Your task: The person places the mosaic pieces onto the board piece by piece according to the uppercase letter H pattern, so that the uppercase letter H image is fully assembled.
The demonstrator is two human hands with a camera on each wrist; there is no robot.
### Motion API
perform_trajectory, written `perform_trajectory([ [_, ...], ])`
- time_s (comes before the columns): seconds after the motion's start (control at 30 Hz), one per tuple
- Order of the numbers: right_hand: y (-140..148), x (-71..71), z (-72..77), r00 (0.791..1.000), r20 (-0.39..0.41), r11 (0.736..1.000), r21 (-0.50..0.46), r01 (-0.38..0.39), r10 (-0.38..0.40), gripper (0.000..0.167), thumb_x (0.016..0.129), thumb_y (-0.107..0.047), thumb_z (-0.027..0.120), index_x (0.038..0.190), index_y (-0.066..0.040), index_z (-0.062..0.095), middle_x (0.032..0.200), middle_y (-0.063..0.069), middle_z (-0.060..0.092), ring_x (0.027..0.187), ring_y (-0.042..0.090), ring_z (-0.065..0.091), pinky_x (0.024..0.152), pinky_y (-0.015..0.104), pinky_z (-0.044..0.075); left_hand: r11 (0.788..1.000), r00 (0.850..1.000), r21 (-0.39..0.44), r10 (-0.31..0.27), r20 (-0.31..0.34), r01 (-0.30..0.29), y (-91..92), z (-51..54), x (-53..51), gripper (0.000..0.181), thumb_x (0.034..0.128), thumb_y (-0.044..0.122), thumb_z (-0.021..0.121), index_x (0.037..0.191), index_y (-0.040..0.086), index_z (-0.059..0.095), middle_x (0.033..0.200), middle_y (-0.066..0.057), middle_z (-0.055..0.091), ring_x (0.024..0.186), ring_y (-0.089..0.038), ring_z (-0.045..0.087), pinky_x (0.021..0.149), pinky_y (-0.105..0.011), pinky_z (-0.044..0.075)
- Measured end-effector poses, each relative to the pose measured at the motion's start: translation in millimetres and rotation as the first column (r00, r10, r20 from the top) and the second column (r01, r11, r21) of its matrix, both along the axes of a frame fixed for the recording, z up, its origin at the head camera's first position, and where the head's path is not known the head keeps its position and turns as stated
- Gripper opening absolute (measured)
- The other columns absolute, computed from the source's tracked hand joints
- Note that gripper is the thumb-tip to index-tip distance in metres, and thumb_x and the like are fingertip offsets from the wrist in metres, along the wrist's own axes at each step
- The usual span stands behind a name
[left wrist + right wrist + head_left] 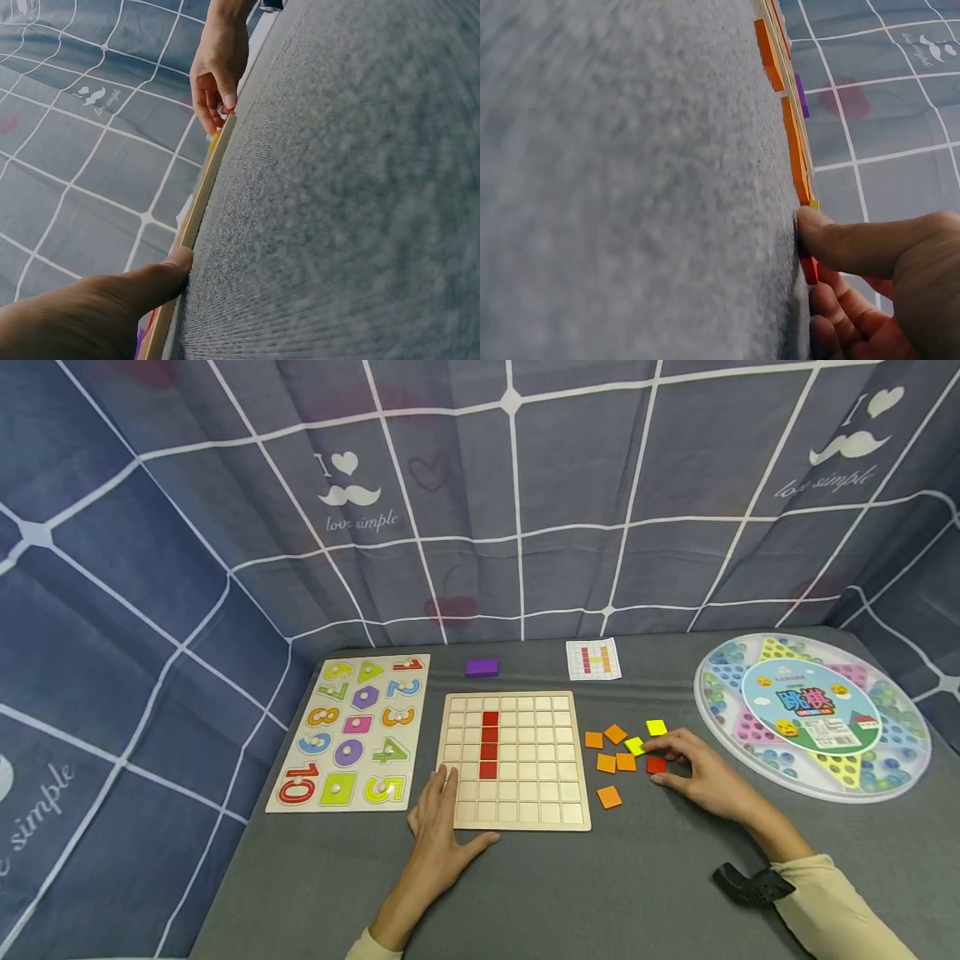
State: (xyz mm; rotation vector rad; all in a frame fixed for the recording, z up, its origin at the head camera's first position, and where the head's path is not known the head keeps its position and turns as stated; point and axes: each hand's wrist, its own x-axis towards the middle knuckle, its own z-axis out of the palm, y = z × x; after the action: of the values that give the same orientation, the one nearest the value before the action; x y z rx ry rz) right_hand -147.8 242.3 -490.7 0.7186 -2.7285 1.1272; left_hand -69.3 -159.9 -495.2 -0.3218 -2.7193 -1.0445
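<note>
A wooden grid board [532,793] lies flat on the table, with a column of several red tiles [489,751] left of its middle. My left hand [438,839] rests at the board's lower left corner, fingers straight along the edge and thumb spread out. In the left wrist view its thumb touches the board's edge. My right hand [701,772] is right of the board among loose tiles. Its index fingertip meets a yellow tile [634,746], and its thumb is beside a loose red tile [656,765]. In the right wrist view that red tile [809,268] shows below the thumb.
Several orange tiles [606,763] and another yellow tile [656,727] lie near the right hand. A pattern card [592,673] and purple block [482,668] lie behind the board. A number puzzle [306,793] is left; a round game box [720,652] is right.
</note>
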Motion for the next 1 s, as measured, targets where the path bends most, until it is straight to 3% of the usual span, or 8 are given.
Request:
perform_trajectory([
  [0.37, -2.2, -2.4, -3.6, 0.995, -0.100, 1.000, 0.010, -0.028, 0.029, 0.036, 0.081, -0.001, 0.077, 0.114, -0.013, 0.072, 0.102, -0.003, 0.057, 0.094, 0.000, 0.047, 0.079, 0.017, 0.037, 1.000, 1.000, -0.007, -0.001, -0.006, 0.001, 0.5, -0.1, 0.0, 0.109, 0.0660, 0.032, 0.091, 0.151, -0.002, 0.031, 0.156, -0.026, 0.027, 0.144, -0.045, 0.022, 0.099, -0.058, 0.015],
  [0.67, -1.6, -3.6, -3.1, 0.994, -0.106, 1.000, 0.006, -0.021, 0.022, 0.035, 0.080, 0.000, 0.077, 0.114, -0.012, 0.072, 0.102, -0.001, 0.058, 0.093, 0.002, 0.049, 0.079, 0.016, 0.037, 1.000, 1.000, -0.008, -0.002, -0.011, 0.002, 0.8, 0.8, -0.1, 0.109, 0.0661, 0.032, 0.091, 0.151, -0.002, 0.030, 0.156, -0.026, 0.027, 0.143, -0.046, 0.022, 0.098, -0.058, 0.016],
  [1.0, 6.5, 3.5, -6.0, 0.995, -0.077, 0.998, -0.016, -0.059, 0.058, 0.044, 0.079, 0.009, 0.073, 0.119, -0.011, 0.067, 0.116, 0.002, 0.059, 0.111, -0.003, 0.046, 0.094, 0.004, 0.028, 1.000, 1.000, -0.012, 0.001, -0.018, -0.001, 0.6, -0.3, -0.3, 0.109, 0.0657, 0.032, 0.091, 0.151, -0.002, 0.031, 0.155, -0.027, 0.027, 0.143, -0.046, 0.022, 0.099, -0.059, 0.016],
])
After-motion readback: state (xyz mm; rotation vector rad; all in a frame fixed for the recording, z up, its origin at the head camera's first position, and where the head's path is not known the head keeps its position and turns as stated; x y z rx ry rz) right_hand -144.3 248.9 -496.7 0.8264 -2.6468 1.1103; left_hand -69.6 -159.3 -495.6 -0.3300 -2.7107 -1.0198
